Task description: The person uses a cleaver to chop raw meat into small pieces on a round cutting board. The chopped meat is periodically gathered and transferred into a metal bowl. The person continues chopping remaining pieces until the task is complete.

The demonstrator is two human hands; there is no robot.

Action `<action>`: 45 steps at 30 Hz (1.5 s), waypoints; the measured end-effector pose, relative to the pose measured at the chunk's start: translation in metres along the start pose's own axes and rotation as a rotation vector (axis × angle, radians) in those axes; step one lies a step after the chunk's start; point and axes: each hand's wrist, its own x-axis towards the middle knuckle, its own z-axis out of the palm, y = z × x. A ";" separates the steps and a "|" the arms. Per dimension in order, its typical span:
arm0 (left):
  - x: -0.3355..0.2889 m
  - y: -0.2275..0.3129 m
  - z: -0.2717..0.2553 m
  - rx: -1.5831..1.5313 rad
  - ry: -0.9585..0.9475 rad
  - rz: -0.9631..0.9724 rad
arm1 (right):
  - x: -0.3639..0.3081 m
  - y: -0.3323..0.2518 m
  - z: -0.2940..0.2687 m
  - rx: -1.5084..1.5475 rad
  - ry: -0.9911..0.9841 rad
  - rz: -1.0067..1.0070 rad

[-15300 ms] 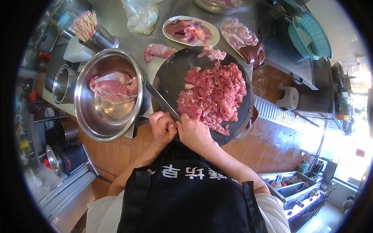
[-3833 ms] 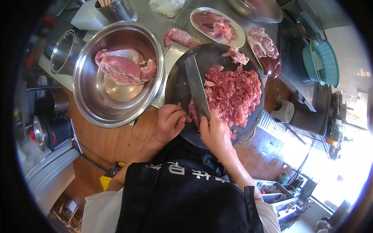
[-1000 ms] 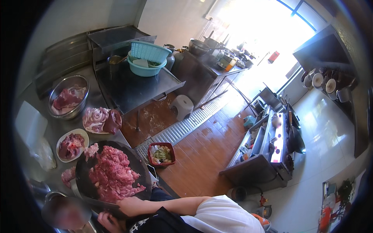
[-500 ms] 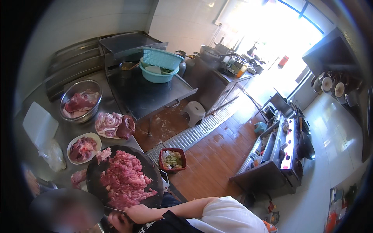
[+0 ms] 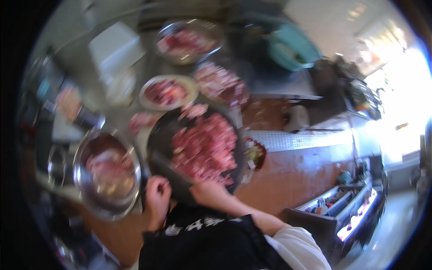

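Note:
A round dark chopping board [image 5: 155, 137] bears a broad heap of chopped pink meat [image 5: 204, 146]. My right hand [image 5: 209, 193] grips a cleaver at the board's near edge. The blurred cleaver blade [image 5: 166, 165] slants up and left from it, beside the meat's left side. My left hand [image 5: 158, 193] is at the board's lower left edge, its fingers curled; whatever they may hold is hidden. Just left of that hand stands a large steel bowl [image 5: 78, 180] with pale and pink meat in it. A lone meat piece [image 5: 140, 121] lies off the board's upper left.
Beyond the board are a white plate [image 5: 146, 100] of red meat, meat slabs [image 5: 220, 81] and another steel bowl [image 5: 191, 59]. A white box-like thing [image 5: 114, 47] and plastic bag [image 5: 119, 87] lie further left. A teal basin [image 5: 294, 49] stands far right; a red bin [image 5: 260, 163] is on the floor.
My view has swung left, so the board and meat now appear further right and the steel bowl shows fully. My left hand has come into clear view; the cleaver blade now lies over the board.

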 end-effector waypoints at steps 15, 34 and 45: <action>-0.010 -0.009 0.020 0.000 0.131 0.138 | -0.031 -0.029 -0.038 0.102 -0.061 0.066; -0.005 -0.016 0.023 0.148 0.123 0.253 | 0.013 -0.042 0.001 -0.054 -0.050 -0.038; -0.012 -0.022 0.034 0.119 0.256 0.249 | -0.055 -0.021 -0.040 -0.040 -0.166 -0.020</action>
